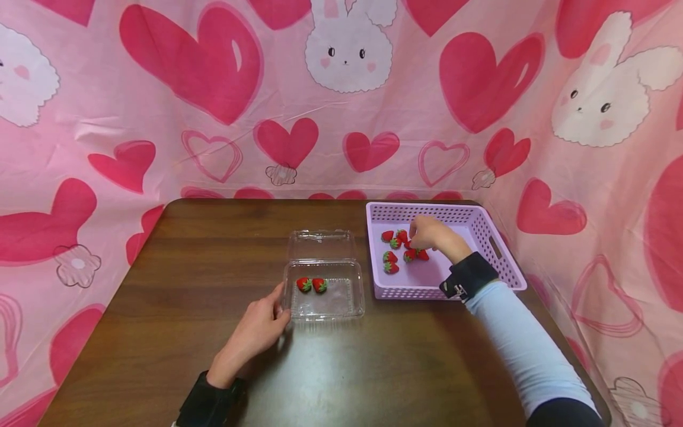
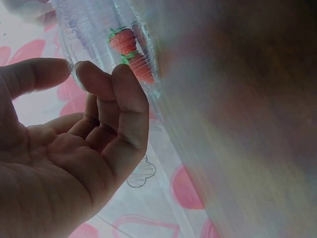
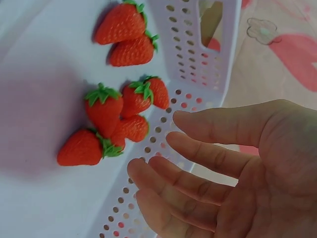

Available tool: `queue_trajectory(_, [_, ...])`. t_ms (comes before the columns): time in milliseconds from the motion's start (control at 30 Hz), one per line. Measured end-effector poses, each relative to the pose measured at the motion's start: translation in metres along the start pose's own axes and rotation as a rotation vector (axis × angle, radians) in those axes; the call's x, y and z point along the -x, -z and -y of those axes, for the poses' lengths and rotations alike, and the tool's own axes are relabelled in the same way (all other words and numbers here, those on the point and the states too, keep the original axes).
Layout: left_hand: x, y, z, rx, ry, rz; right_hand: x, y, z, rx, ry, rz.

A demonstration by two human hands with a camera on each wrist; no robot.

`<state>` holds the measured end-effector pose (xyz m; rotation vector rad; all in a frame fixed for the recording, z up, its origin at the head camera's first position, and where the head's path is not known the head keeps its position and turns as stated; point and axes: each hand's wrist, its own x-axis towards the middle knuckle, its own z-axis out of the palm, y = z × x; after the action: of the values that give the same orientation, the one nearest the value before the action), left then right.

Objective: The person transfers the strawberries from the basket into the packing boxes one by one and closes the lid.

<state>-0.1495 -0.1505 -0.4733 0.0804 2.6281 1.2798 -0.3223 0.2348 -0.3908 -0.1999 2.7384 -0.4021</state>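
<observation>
My left hand [image 1: 261, 325] pinches the left front edge of a clear plastic clamshell box [image 1: 325, 305] between thumb and fingertips. Its hinged lid [image 1: 322, 244] lies back, away from me. Inside the box, two strawberries [image 1: 312, 285] with green leaves sit side by side. Over a lilac basket [image 1: 381, 292] on the right hovers my right hand [image 1: 431, 233], holding nothing. The right wrist view shows this hand [image 3: 213, 173] with fingers extended and slightly bent, just short of a cluster of strawberries [image 3: 104, 111]. More strawberries [image 3: 121, 22] lie farther along the basket floor.
The brown wooden table [image 1: 213, 255] carries both containers, with the basket close to its right far corner. Perforated walls rise around the basket, and its right wall has a handle slot [image 1: 495, 247]. Pink cloth [image 1: 341, 107] with hearts and rabbits hangs behind and beside the table.
</observation>
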Motion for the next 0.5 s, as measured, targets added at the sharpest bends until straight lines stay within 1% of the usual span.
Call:
queue_trajectory(167, [0.000, -0.001, 0.000, 0.000, 0.004, 0.001, 0.000, 0.001, -0.007, -0.019, -0.016, 0.022])
queue_trajectory(333, [0.000, -0.001, 0.000, -0.005, 0.003, -0.008, -0.002, -0.002, -0.012, -0.040, -0.034, 0.027])
queue_trajectory(500, [0.000, -0.001, -0.001, -0.013, 0.001, -0.012, -0.004, -0.003, -0.015, -0.030, -0.061, 0.033])
